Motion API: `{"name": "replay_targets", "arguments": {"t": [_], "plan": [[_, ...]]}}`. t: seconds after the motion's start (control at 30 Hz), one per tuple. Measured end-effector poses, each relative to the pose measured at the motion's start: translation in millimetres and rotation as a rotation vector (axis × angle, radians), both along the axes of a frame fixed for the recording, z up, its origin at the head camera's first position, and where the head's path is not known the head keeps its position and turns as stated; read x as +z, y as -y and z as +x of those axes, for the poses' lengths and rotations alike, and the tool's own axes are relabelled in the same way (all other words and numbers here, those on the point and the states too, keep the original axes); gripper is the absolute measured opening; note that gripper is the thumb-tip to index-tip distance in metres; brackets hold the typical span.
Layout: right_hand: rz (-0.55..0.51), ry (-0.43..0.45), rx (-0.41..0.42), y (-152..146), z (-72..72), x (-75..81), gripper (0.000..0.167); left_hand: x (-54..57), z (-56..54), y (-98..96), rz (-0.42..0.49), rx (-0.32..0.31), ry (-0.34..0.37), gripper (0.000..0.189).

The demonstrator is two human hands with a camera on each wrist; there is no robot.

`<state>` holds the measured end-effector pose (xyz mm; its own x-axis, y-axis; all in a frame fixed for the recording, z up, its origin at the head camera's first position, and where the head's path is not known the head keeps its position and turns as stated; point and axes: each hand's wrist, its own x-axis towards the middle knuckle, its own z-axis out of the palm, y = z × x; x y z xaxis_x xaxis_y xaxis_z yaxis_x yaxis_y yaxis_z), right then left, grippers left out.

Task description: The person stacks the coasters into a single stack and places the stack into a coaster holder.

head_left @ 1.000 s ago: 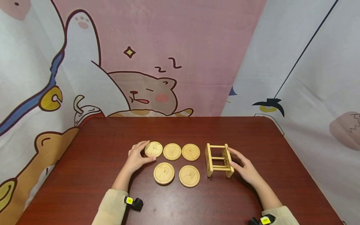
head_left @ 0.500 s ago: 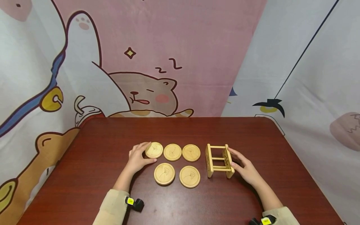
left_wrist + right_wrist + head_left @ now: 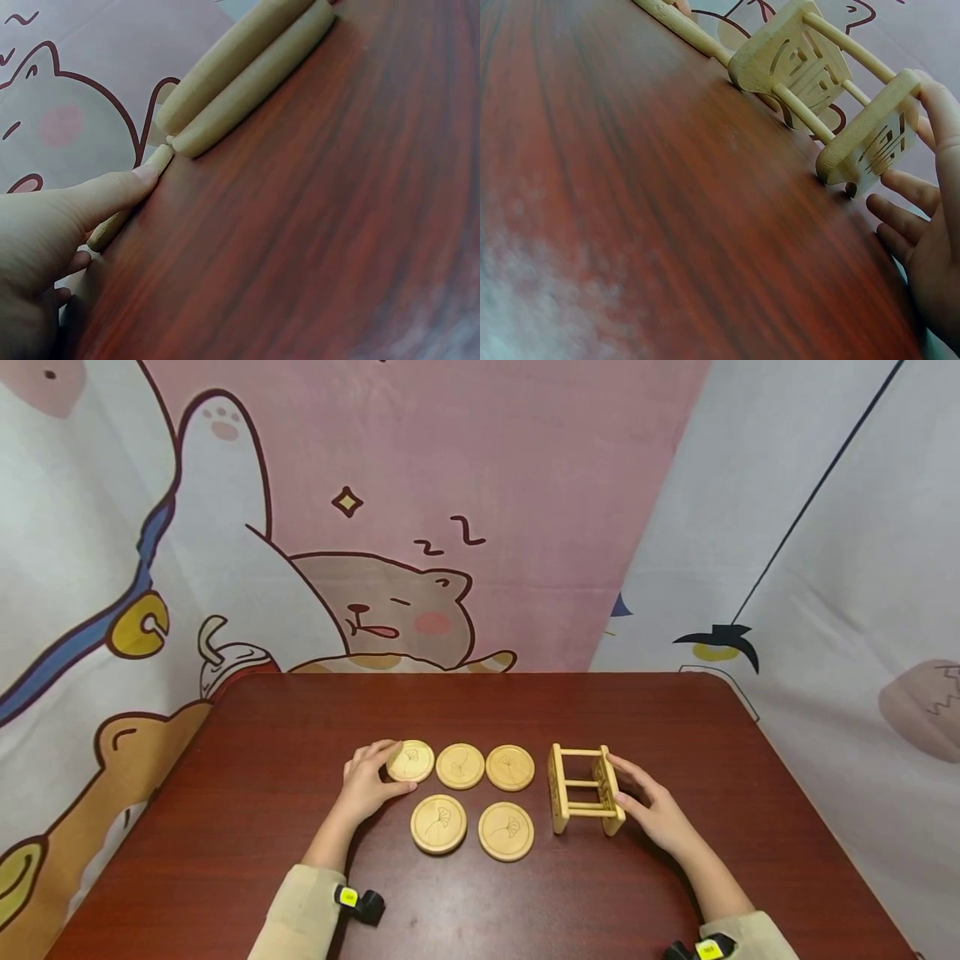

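My left hand (image 3: 367, 783) holds a round wooden coaster (image 3: 410, 762) by its left edge, thumb in front and fingers behind. The coaster lies flat at the left of the back row and has a ginkgo leaf engraved on it. On the right stands a small wooden coaster rack (image 3: 557, 789) with slotted side panels joined by round bars. My right hand (image 3: 658, 810) grips its right panel, thumb at the front edge and index finger at the back. In the right wrist view the other fingers (image 3: 904, 217) curl beside the panel.
Two more coasters, a middle one (image 3: 460, 767) and a right one (image 3: 510, 767), complete the back row. In front lie a thicker coaster pile (image 3: 438, 824) and another coaster (image 3: 506, 832). The brown table (image 3: 600, 893) meets a cartoon-print cloth (image 3: 540, 527) behind.
The view has shifted very slightly. Both hands, the coasters and the rack stay where they were.
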<state>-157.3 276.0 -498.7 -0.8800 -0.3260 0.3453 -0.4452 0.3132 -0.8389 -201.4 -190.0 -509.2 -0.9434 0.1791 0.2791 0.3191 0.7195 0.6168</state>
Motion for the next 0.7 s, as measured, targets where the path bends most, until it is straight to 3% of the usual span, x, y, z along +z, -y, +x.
{"name": "replay_targets", "arguments": {"t": [0.43,0.7], "plan": [[0.01,0.008,-0.002,-0.8,-0.5,-0.6,0.054,0.6,1.9,1.7,0.085,0.0,-0.03,0.076],[0.005,0.003,-0.001,-0.7,-0.1,-0.6,0.054,3.5,9.9,1.5,0.201,0.006,-0.057,0.075]]}}
